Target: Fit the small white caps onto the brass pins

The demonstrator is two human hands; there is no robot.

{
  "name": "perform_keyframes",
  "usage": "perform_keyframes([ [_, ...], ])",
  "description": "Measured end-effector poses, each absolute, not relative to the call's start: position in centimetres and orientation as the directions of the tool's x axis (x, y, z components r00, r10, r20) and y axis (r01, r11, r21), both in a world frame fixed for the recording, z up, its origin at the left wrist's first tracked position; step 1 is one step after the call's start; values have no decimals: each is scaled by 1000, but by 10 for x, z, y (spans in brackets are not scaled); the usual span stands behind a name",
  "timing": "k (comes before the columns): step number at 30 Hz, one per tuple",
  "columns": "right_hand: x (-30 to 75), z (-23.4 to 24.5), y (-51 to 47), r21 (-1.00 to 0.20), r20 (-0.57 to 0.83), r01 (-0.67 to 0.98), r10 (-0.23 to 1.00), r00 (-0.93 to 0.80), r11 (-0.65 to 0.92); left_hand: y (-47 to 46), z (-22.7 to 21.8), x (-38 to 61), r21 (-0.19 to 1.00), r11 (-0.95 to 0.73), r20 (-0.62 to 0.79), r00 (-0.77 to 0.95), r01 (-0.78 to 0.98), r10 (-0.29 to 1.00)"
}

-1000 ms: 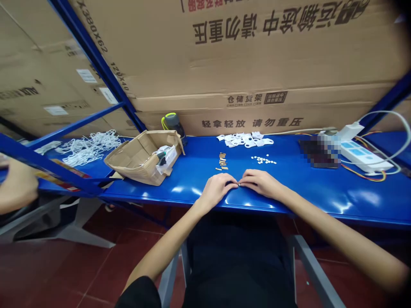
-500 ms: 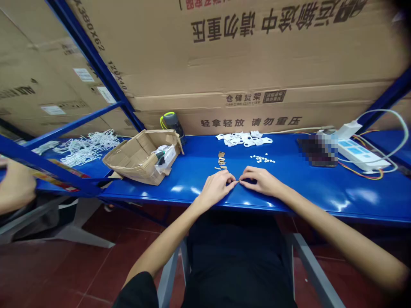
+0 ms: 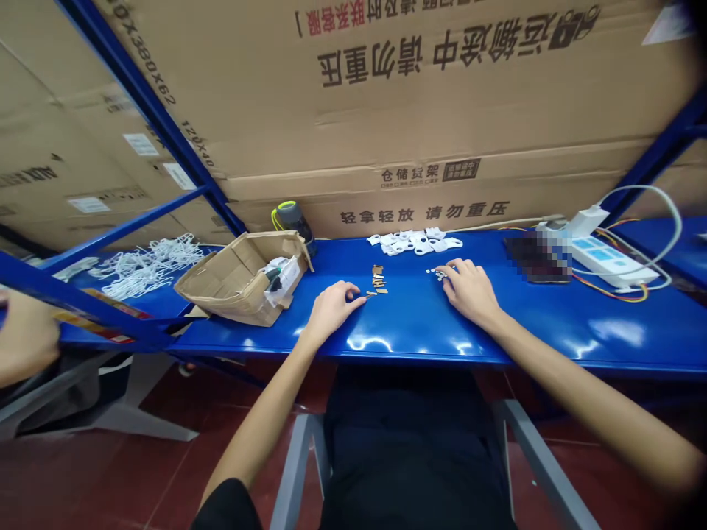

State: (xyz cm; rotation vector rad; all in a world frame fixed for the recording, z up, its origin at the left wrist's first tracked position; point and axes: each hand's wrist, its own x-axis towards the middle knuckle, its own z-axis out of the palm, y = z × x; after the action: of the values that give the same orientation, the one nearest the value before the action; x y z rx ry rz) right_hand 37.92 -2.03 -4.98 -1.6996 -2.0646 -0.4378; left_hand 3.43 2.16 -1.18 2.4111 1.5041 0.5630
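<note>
1. Behind the desk, stacked cardboard cartons [image 3: 442,110] fill the shelving.
2. Blue desk [image 3: 420,331] carries an open cardboard box [image 3: 243,276] at its left end.
3. Left hand [image 3: 331,308] rests loosely curled, gripping nothing visible, fingertips just beside the brown pieces [image 3: 378,280].
4. Right hand [image 3: 470,291] lies palm down, fingertips on the small white bits [image 3: 436,272]; whether it pinches 1 cannot be told.
5. White plastic parts [image 3: 417,241] are heaped farther back.
</note>
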Motion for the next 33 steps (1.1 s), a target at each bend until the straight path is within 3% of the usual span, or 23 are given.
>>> perform_keyframes([
  [3,370,-47,-23,-65,507,964,840,-191,258,29,-14,39,407,-516,209,473,754,856],
  [10,339,-45,-30,-187,367,808,803,-469,558,30,-18,52,458,-574,258,516,679,817],
  [16,303,-48,-18,-343,173,837,904,-391,427,29,-21,63,516,-577,288,506,633,813],
  [20,265,-51,3,-392,165,846,933,-321,361,29,-15,49,539,-532,379,376,653,846],
  [25,231,-49,30,-398,144,860,947,-286,320,27,-7,16,583,-438,474,151,684,868],
  [33,193,-46,58,-376,78,883,959,-272,281,25,-13,5,600,-416,452,139,683,881],
])
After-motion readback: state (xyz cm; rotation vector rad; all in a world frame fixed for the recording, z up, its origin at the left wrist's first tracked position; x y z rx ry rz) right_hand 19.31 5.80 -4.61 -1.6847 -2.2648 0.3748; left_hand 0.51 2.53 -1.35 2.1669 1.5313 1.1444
